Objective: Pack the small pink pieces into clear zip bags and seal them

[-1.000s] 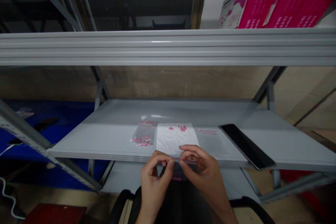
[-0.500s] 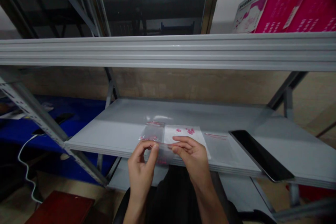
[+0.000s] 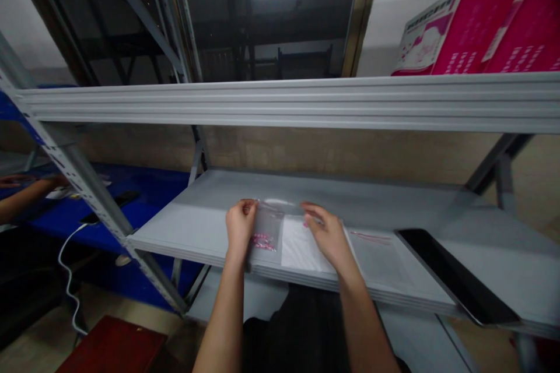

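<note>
Spreading farther apart than half a second ago, the right hand (image 3: pixel 327 235) is hanging, fingers parted, over the white sheet (image 3: pixel 301 252), while the left hand (image 3: pixel 240 225) is pinching a clear bag (image 3: pixel 268 223) of pink pieces (image 3: pixel 263 242) by its top on the gray shelf (image 3: pixel 184 226).

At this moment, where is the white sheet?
In the head view, the white sheet lies on the shelf, below the picture's centre, between the bag of pink pieces on its left and a clear bag on its right.
</note>
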`<action>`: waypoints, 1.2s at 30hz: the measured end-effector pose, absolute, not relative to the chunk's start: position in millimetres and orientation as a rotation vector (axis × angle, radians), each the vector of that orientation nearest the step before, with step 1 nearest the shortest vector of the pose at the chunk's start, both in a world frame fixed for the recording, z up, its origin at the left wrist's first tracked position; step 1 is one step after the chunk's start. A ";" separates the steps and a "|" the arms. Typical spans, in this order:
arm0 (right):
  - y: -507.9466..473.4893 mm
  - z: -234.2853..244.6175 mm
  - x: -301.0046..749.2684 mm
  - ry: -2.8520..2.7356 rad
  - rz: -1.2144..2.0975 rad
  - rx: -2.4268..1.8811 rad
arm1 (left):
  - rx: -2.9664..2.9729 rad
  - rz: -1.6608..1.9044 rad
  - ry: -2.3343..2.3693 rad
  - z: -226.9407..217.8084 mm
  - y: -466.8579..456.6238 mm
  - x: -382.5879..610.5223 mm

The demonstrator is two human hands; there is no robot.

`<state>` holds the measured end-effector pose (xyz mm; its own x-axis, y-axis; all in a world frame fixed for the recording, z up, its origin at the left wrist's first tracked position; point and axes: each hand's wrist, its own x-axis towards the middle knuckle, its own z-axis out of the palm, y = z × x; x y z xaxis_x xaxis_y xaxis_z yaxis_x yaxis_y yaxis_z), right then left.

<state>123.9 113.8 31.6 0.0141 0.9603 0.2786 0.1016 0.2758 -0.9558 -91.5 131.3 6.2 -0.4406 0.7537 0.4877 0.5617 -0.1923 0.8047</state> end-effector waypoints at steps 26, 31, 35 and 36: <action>49.8 -6.8 265.0 -1.227 0.332 -1.522 | 2.107 1.472 1.111 -7.4 72.4 110.7; 35.1 9.2 248.5 -1.048 0.650 -1.448 | 1.790 1.659 0.911 -3.6 59.8 73.6; 40.3 12.3 231.1 -1.003 1.065 -1.188 | 1.677 1.634 0.819 -6.8 49.7 45.7; 42.1 12.2 226.5 -1.000 1.139 -1.141 | 1.654 1.620 0.811 -7.8 48.2 40.2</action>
